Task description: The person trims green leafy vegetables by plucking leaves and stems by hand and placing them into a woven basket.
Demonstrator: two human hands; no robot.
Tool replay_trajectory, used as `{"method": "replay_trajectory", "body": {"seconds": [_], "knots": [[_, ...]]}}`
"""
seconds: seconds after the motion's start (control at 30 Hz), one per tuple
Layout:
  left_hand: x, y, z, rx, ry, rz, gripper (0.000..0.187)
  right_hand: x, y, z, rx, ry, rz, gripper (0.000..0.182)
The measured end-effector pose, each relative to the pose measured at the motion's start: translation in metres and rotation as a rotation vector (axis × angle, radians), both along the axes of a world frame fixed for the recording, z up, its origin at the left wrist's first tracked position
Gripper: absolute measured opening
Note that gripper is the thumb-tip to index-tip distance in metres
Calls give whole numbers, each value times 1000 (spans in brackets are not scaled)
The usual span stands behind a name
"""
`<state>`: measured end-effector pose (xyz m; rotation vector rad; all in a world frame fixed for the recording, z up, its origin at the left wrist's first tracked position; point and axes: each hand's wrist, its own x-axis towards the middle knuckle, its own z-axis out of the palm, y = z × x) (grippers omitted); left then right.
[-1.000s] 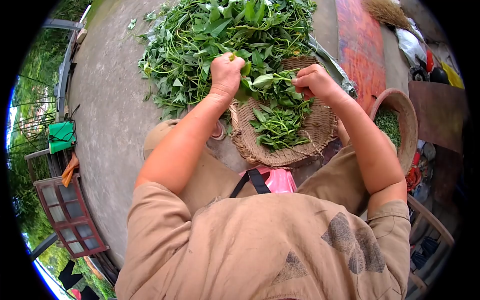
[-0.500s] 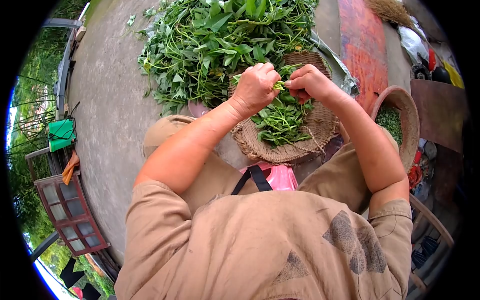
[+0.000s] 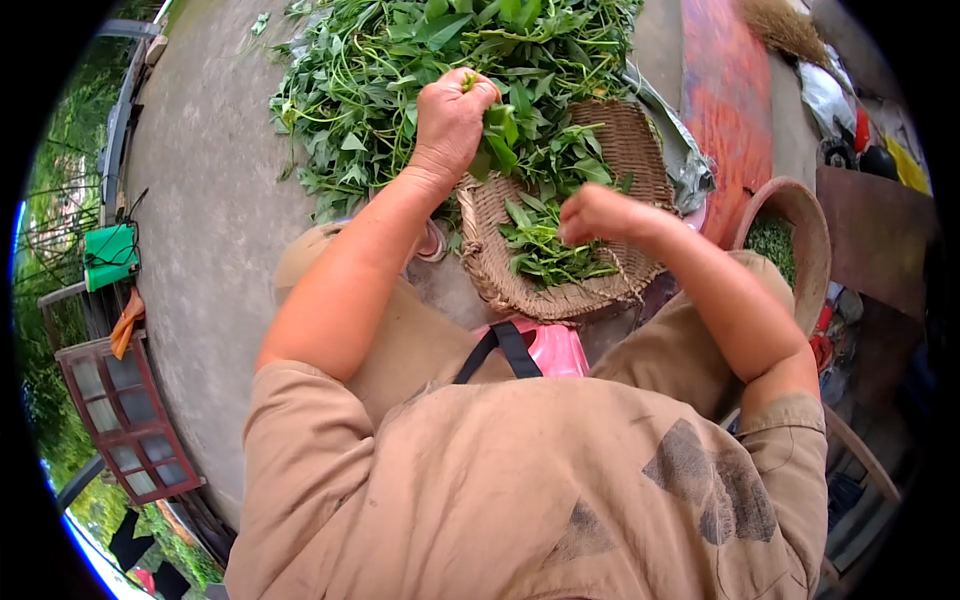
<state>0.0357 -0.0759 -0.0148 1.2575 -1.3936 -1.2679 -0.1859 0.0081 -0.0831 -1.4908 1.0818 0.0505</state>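
Observation:
My left hand [image 3: 450, 115] is closed around a small bunch of leafy green stems [image 3: 497, 135], held above the edge of a large heap of leafy vines [image 3: 370, 90]. Lower and to the right, my right hand [image 3: 598, 214] hangs over a woven basket [image 3: 480, 240]. Motion blurs its fingers, and I cannot make out whether anything is in them. Cut greens [image 3: 550, 250] lie in the basket, below and beside the right hand.
A round tub [image 3: 815, 230] with chopped greens stands at the right. Behind it lies a reddish board [image 3: 725, 110], with a straw broom [image 3: 780, 25] at the top. Something pink [image 3: 558, 350] shows between my knees. Concrete floor [image 3: 210, 200] spreads to the left.
My hands were together over the basket and have drawn apart. The left moved up and left with the stems; the right came down toward the greens in the basket.

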Motion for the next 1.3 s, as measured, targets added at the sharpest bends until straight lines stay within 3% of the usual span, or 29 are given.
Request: {"method": "replay_trajectory", "body": {"seconds": [0.03,0.07,0.17,0.33,0.43,0.57,0.7,0.73,0.83,0.87,0.97,1.13,1.3], "knots": [[6,-5,-2,-94,-30,-12,12,6,8,0,-107,5,119,26],[11,-7,-4,-76,-22,-22,11,12,13,0,-90,175,205,37],[17,-2,-6,28,18,-61,11,33,8,-40,-248,489,119,28],[30,-3,5,63,-10,39,11,68,-33,-126,-621,611,141,21],[41,-6,8,107,-9,118,11,97,-40,-152,-740,633,-13,19],[37,-3,16,207,-16,99,11,114,-54,-172,-540,590,-325,19],[34,-2,18,199,-31,86,10,119,-69,-184,123,344,-956,28],[34,-2,17,217,-1,84,10,124,-69,-194,181,288,-1109,34],[30,-1,13,262,35,69,10,130,-68,-206,259,245,-1153,34],[28,1,14,261,22,42,10,131,-69,-208,399,91,-1230,30],[29,3,15,239,-18,-20,11,132,-62,-213,493,-208,-1277,22],[33,-5,13,276,30,38,10,108,-31,-161,422,-348,-1193,10],[31,1,12,220,-102,-197,5,76,-6,-103,305,-306,-1240,8]]}}
